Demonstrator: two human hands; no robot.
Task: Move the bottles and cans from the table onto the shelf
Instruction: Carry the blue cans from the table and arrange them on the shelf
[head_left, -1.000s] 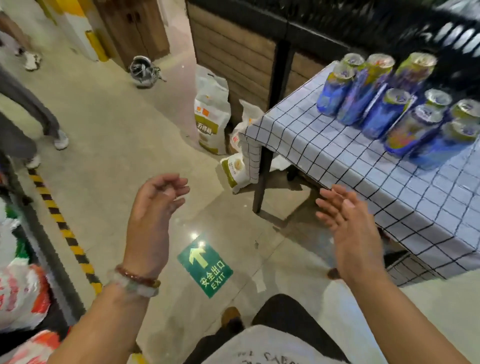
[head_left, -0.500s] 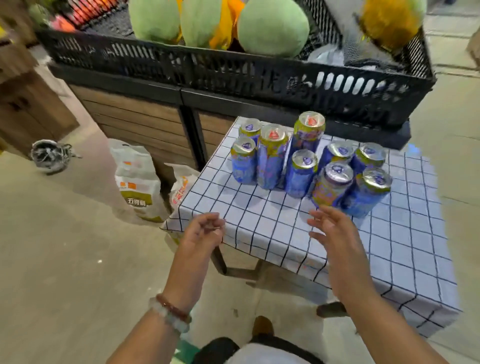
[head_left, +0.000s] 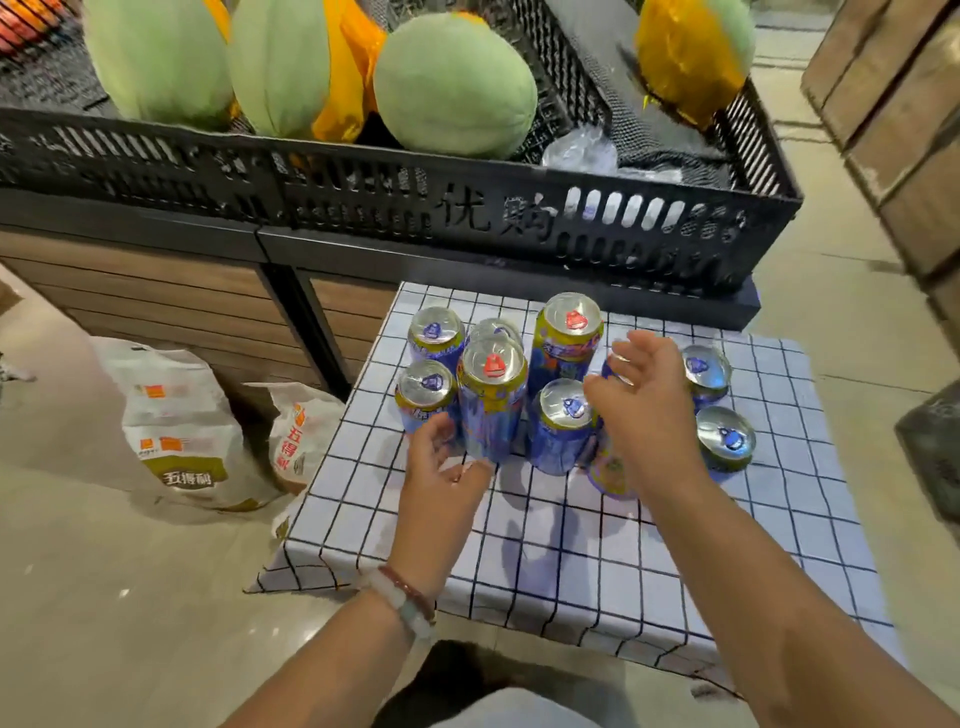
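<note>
Several blue and yellow drink cans stand bunched on a small table with a white checked cloth. Two are tall with red tabs: one at the front left, one behind it. Shorter cans with blue tabs surround them, such as one in the middle and two at the right. My left hand reaches with loosely spread fingers to the foot of the front tall can, holding nothing. My right hand hovers open over the middle cans and hides one or two of them.
Behind the table a black slotted crate on a wooden stand holds green melons and orange wrapping. Printed sacks lie on the floor to the left. Wooden crates stand at the right edge.
The view has swung from the floor round to the table and closed in. Both hands have moved forward over the cloth, up to the cans. No can has been picked up.
</note>
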